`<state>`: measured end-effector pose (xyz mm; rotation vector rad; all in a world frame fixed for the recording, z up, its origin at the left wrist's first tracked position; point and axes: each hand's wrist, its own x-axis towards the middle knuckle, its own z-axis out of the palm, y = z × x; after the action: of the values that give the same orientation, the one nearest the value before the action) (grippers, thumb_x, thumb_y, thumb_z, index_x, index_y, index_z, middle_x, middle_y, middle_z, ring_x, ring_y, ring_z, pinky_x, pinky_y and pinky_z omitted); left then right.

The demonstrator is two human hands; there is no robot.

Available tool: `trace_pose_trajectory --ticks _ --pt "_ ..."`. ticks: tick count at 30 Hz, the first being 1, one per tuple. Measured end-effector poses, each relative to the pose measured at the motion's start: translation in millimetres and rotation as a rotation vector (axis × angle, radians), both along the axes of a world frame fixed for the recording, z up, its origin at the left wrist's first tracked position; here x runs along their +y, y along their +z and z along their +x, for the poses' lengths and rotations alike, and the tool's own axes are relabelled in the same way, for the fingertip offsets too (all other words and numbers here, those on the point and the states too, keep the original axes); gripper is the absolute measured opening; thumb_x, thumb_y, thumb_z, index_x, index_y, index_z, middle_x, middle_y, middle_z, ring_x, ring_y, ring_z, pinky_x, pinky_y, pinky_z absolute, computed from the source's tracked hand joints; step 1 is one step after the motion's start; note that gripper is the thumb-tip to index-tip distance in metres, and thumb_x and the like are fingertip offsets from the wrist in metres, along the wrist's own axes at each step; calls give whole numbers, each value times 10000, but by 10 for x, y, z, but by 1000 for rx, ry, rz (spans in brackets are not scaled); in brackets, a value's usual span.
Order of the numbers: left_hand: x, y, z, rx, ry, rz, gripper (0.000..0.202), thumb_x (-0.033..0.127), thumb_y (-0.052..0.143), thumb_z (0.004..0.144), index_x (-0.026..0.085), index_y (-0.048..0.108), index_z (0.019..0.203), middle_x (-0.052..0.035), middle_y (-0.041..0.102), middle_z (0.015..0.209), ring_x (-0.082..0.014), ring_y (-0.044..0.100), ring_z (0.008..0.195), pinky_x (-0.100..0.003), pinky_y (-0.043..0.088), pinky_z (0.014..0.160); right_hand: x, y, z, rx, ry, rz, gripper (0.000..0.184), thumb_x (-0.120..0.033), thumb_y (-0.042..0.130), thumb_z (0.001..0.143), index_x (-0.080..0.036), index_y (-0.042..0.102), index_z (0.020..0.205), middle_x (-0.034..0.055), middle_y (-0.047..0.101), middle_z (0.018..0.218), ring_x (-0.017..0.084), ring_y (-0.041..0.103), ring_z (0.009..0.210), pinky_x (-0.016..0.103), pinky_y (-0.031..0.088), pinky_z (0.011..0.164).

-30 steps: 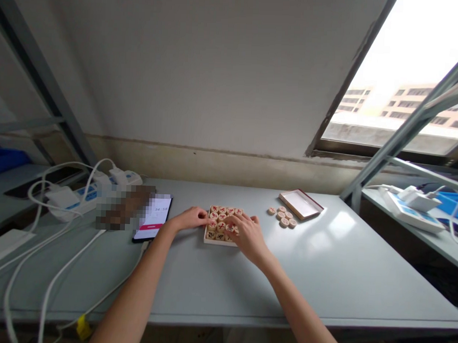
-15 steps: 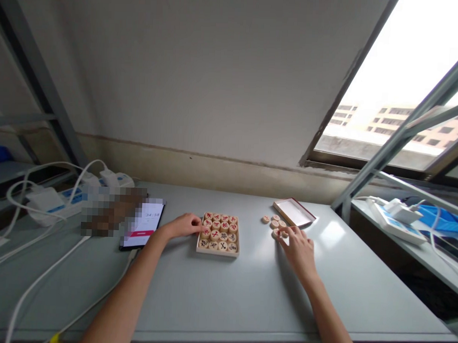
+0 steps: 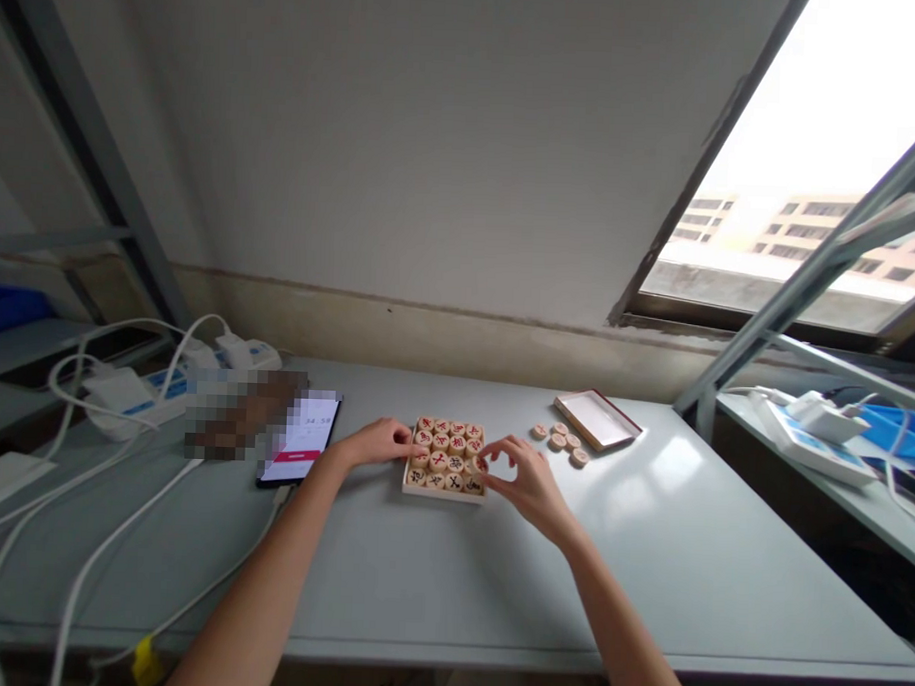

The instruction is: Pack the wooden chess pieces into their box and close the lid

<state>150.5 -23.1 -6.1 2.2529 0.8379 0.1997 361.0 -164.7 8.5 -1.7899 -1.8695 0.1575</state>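
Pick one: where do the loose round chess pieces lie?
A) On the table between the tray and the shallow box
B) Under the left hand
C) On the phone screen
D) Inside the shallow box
A. The loose chess pieces sit on the grey table, right of the wooden tray and just left of the shallow box.

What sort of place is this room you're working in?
Probably an indoor workroom, perhaps a lab: a long grey table, power strips with chargers, metal shelving frames, and a window overlooking other buildings.
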Motion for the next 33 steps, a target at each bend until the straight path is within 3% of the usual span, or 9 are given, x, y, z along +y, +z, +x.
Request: trace_pose_trajectory --ticks 5,11,14,17,19,22,25,28,33 --pt "-4 -4 2 1 6 3 491 616 473 621 136 461 516 39 363 500 -86 314 497 -212 216 468 130 -14 -279 -195 -22 -27 146 -294 549 741 -246 562 878 8 612 889 180 513 826 304 295 690" --pt "0 -6 2 -13 6 5 490 613 481 610 135 474 504 36 378 491 -88 317 492 -216 217 466 113 -24 -295 -231 -39 24 146 -285 519 769 -249 546 908 1 626 875 177 521 815 306 279 689" --pt "3 -9 -2 -11 7 12 483 603 479 617 138 466 490 37 374 483 -87 313 488 -217 214 466 47 -4 -69 -231 -75 42 120 -286 489 789 -260 557 884 -16 619 857 164 520 819 304 278 710" --pt "-11 13 1 18 14 32 500 625 451 626 142 484 504 31 398 486 -93 339 487 -218 227 471 -44 -34 327 -332 -315 99 171 -253 474 788 -242 562 934 27 584 989 205 483 931 320 280 724" --pt "-48 60 14 87 51 78 526 658 424 620 149 509 521 18 446 498 -109 383 492 -223 242 479 -123 -83 589 -408 -502 53 228 -241 489 769 -219 556 985 65 553 1050 240 468 948 331 289 698" --pt "-147 166 51 248 121 194 559 703 394 598 168 557 594 -23 565 588 -164 490 565 -244 295 536 -244 -166 836 -445 -593 -67 239 -260 483 763 -189 559 979 89 557 1024 257 473 931 342 303 677" --pt "-250 249 95 348 101 275 610 732 396 566 193 584 781 -76 644 807 -238 560 751 -293 348 668 -315 -233 919 -392 -568 -43 215 -282 413 792 -195 560 923 78 569 991 246 478 926 339 319 670" --pt "-306 268 125 388 78 298 710 757 410 524 207 551 950 -109 626 973 -278 551 889 -348 348 770 -312 -273 944 -249 -508 -15 184 -290 407 775 -183 546 829 81 580 910 233 503 871 324 350 646" --pt "-320 240 141 398 80 309 724 752 392 553 197 534 995 -119 614 1008 -292 544 934 -383 342 810 -229 -193 727 92 -208 8 178 -358 444 748 -193 510 766 45 588 766 163 533 648 289 400 592"
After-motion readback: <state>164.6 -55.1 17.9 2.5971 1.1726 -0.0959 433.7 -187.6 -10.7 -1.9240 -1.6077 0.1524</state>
